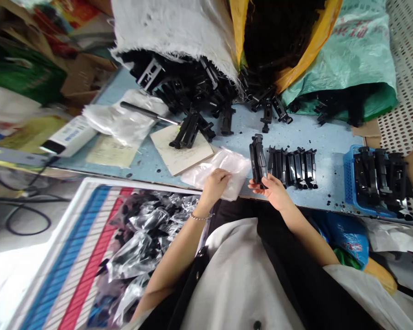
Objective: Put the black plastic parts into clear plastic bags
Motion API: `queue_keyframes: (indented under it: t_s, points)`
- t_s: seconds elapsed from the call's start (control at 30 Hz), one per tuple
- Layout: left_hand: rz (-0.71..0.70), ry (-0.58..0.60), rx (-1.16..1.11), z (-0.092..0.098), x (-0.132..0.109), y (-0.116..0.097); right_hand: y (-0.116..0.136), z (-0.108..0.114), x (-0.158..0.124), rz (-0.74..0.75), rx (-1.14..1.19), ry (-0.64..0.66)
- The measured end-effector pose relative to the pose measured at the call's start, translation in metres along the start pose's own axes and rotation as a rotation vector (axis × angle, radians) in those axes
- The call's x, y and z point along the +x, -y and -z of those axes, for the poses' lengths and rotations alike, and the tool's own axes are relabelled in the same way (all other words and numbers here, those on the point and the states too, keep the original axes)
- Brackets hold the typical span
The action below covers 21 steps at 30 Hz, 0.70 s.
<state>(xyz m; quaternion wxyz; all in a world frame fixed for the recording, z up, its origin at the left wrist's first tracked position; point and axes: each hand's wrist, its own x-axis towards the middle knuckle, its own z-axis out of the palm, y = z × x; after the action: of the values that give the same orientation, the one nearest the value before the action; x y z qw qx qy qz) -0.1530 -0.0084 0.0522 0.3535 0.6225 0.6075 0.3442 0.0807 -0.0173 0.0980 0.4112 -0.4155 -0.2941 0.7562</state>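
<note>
My left hand (215,185) is pinched on the clear plastic bags (236,167) at the table's front edge. My right hand (270,189) holds the lower end of a black plastic part (258,158), which points away from me. Just right of it, a row of similar black parts (292,166) lies side by side on the blue table (326,137). Left of the bags, a few black parts (189,130) rest on a beige board (174,153).
Behind are a white sack (179,27), a yellow bag (240,27) and a green bag (358,59), with loose black parts. A blue basket (350,183) of parts stands right. A screwdriver (144,111) lies left. Below, a striped container (72,256) holds bagged parts.
</note>
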Motion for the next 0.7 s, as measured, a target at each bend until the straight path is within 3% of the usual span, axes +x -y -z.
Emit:
queue_keyframes:
  t_s: [0.13, 0.3, 0.37, 0.5, 0.6, 0.7]
  points:
    - [0.110, -0.047, -0.113, 0.006, 0.007, -0.001, 0.001, -0.013, 0.011, 0.012, 0.074, 0.043]
    - [0.067, 0.024, -0.121, 0.009, 0.009, -0.006, -0.006, -0.028, 0.029, -0.013, 0.126, 0.118]
    - [0.078, 0.023, -0.112, 0.015, 0.006, -0.010, -0.013, -0.031, 0.039, -0.010, 0.117, 0.083]
    - [-0.153, -0.031, 0.126, 0.033, -0.005, -0.022, -0.026, -0.029, 0.051, 0.014, 0.076, -0.076]
    - [-0.288, 0.044, 0.417, 0.041, -0.004, -0.026, -0.021, -0.025, 0.041, 0.041, 0.066, -0.069]
    - [-0.268, 0.030, 0.427, 0.042, 0.007, -0.019, -0.009, -0.015, 0.010, 0.003, 0.032, 0.081]
